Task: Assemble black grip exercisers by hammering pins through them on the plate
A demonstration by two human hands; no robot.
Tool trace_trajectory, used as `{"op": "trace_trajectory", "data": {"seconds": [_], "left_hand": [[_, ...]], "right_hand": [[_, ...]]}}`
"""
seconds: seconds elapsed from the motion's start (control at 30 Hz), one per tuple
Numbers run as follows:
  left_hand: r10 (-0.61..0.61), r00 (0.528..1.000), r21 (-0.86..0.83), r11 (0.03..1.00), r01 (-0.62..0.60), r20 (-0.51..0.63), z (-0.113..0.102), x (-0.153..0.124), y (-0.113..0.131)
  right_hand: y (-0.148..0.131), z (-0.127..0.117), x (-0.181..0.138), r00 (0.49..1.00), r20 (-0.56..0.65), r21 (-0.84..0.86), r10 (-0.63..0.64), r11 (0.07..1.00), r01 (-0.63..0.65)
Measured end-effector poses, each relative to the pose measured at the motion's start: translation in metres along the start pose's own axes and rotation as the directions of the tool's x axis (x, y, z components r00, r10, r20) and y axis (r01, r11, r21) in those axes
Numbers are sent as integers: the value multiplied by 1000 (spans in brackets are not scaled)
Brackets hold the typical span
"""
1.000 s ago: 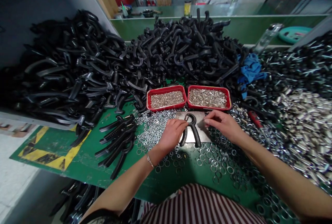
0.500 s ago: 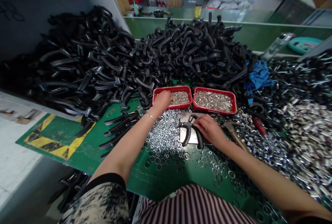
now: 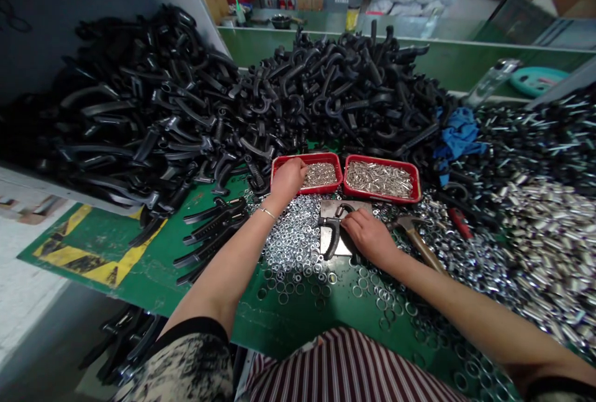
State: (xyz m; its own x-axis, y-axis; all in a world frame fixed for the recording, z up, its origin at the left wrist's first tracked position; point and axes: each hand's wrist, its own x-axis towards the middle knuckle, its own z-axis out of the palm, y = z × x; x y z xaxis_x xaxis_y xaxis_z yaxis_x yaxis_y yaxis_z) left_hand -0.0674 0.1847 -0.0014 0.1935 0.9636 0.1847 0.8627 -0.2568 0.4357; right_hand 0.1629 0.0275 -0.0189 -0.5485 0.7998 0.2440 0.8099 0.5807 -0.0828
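Centrally, one black handle [image 3: 334, 237] lay on a metal plate [image 3: 343, 248]. Right hand [image 3: 367, 234]: fingers curled against its top, firmness of hold unclear. Left hand [image 3: 287, 177]: fingers bunched at the left red tray [image 3: 325, 190], any catch hidden. Hammer [image 3: 426, 250] lay rightward; washers [image 3: 291, 237], left of the plate.

a person wears a maroon-and-white striped garment [image 3: 349, 371] at six o'clock, a black-blotched cream sleeve [image 3: 190, 368] with black trim [image 3: 193, 328] at seven, a black cuff [image 3: 561, 387] at four, and a thin silvery bracelet [image 3: 267, 211] behind the bare left hand [image 3: 287, 180].
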Motion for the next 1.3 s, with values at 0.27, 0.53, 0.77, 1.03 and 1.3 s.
{"op": "trace_trajectory", "data": {"seconds": [0.27,0.53,0.77,1.03,1.3], "left_hand": [[-14,999,-25,1000,13,-37,-3,-4,2],[-18,999,-53,998,15,-50,-3,-6,2],[-39,998,-41,998,37,-41,-3,-5,1],[-9,994,-66,998,2,-108,2,-2,-1],[-17,962,-315,946,-72,-273,-15,-31,6]], "right_hand": [[6,8,-4,996,-64,20,66,998,-65],[0,2,-4,1000,-15,-114,10,993,-12],[5,-18,-2,1000,2,-75,19,997,-19],[46,-62,-118,920,52,-347,388,871,-348],[57,-71,-135,873,-38,-121,486,865,-487]]}}
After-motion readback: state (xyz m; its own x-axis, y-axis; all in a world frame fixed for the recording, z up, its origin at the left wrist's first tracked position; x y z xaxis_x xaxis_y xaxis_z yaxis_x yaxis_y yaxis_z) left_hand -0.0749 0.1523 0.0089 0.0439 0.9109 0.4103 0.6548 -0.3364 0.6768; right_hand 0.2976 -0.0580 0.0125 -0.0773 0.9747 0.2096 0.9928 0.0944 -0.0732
